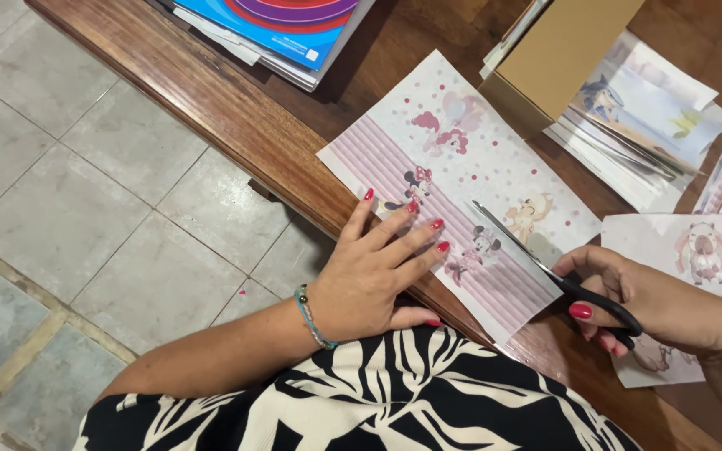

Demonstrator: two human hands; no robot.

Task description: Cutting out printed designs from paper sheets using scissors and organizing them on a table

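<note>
Head view: left hand [373,271] spread flat, pinning printed sheet [453,179] at table [236,108] edge. Right hand [645,305] gripping black scissors [545,267], blades parted over sheet. Best kept taut, fingers clear of blades, cut following pink stripes.

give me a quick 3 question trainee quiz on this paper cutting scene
1. True or false: the left hand presses flat on the pink striped sheet of cartoon-printed paper.
2. What does the right hand hold? A) black-handled scissors B) a glue stick C) a pencil
3. Fill in: the open brown cardboard box sits on the ___ wooden table.

Key: 1 true. 2 A, the black-handled scissors, blades open over the sheet. 3 dark brown.
</note>
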